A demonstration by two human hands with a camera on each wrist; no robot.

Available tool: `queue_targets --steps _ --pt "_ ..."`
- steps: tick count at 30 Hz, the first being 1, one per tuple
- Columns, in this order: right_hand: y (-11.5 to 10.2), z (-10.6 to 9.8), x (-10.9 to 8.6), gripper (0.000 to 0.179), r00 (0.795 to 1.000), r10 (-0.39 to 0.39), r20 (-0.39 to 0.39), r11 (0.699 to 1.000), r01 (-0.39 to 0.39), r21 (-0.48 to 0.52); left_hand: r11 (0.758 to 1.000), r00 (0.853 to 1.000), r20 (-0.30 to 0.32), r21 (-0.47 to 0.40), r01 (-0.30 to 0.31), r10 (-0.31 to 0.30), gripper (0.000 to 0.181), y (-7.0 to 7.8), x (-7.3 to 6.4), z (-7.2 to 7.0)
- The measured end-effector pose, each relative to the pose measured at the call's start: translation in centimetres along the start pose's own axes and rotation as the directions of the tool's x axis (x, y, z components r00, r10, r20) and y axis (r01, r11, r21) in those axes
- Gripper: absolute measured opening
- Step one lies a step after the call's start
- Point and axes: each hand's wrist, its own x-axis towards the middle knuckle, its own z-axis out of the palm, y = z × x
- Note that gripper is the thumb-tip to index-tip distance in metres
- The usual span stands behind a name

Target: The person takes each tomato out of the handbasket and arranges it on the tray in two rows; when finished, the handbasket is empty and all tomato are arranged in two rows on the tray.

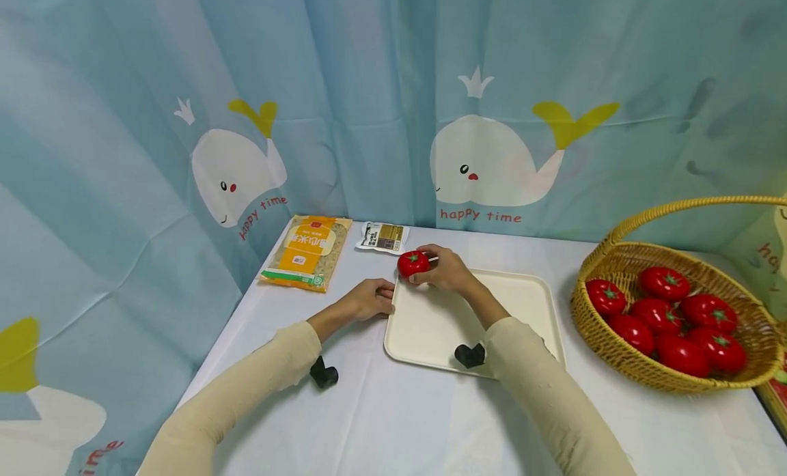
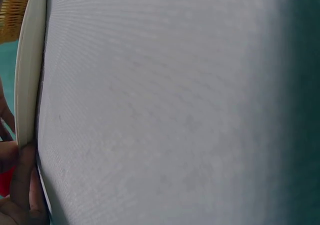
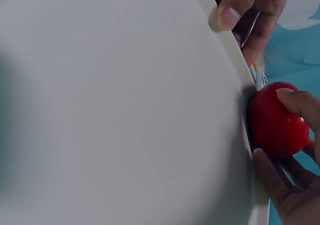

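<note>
A cream rectangular tray (image 1: 430,332) lies flat on the white-covered table. My right hand (image 1: 447,270) grips a red tomato (image 1: 412,263) with a green star-shaped top at the tray's far left corner. In the right wrist view the tomato (image 3: 277,125) sits close against the rim, thumb on one side and fingers on the other. At the left edge, my left hand (image 1: 367,298) pinches the tray rim, its thumb over the top. The left wrist view catches those fingers (image 2: 21,180) at the rim (image 2: 27,85), mostly cut off by the frame.
A wicker basket (image 1: 584,322) with a tall handle stands to the right, holding several red tomatoes (image 1: 682,355). Behind the tray's left lie an orange-and-clear grain bag (image 1: 305,252) and a small white packet (image 1: 382,237). A blue whale-print curtain (image 1: 381,121) hangs along the table's back and left.
</note>
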Motion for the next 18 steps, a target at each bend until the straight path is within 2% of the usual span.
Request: queue_targets --steps 10,18 --pt "0.4 -0.9 -0.5 0.075 0.999 -0.019 0.033 1.000 0.019 0.009 1.000 1.000 -0.011 0.031 0.007 -0.007 0.050 0.3 -0.1 0.2" --pt "0.4 -2.9 -1.6 0.073 0.999 -0.039 0.021 0.999 0.038 0.023 1.000 1.000 -0.011 0.030 0.007 -0.006 0.050 0.4 -0.1 0.2"
